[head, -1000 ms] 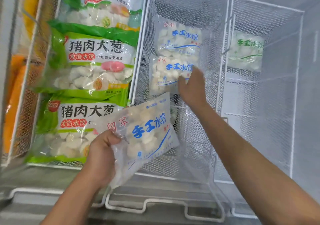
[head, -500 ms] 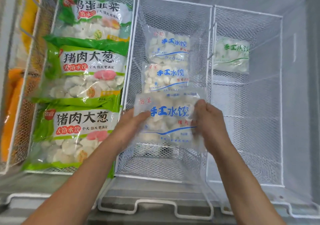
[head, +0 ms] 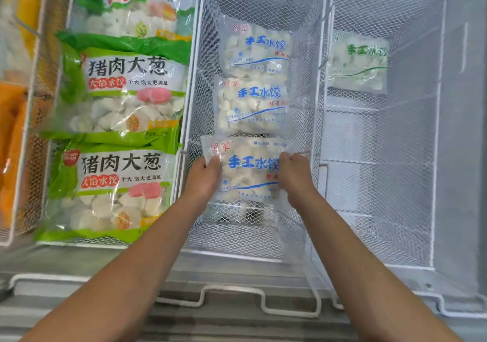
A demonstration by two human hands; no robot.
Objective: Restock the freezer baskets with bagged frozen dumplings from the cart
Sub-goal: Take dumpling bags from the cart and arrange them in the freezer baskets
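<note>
Both hands are lowering a clear bag of dumplings with blue lettering (head: pixel 250 169) into the middle basket (head: pixel 322 78) of a chest freezer, the left hand (head: pixel 204 177) gripping the bag's left edge with curled fingers and the right hand (head: pixel 295 174) pinching its right edge. That bag is sitting low in the basket, just in front of two matching bags, the middle blue-lettered bag (head: pixel 253 104) and the far blue-lettered bag (head: pixel 259 49), which are lying flat in a row running away from the camera; whether it is already resting on the mesh floor cannot be told. Three bags are therefore making a single layer here, with bare mesh showing at the near end and plenty of depth above them. To the right, the right basket (head: pixel 437 131) is holding only one green-lettered bag (head: pixel 359 63) at its far end, so most of the restocking there looks to be ahead. To the left, the left basket (head: pixel 188 78) is looking full, with large green-trimmed dumpling bags (head: pixel 123 91) overlapping up to its rim. Orange packages (head: pixel 13 144) are showing at the far left edge. No cart is in view, so the remaining stock cannot be judged. By these signs the job is looking early to midway, with this placement nearly finished and release still to come.
</note>
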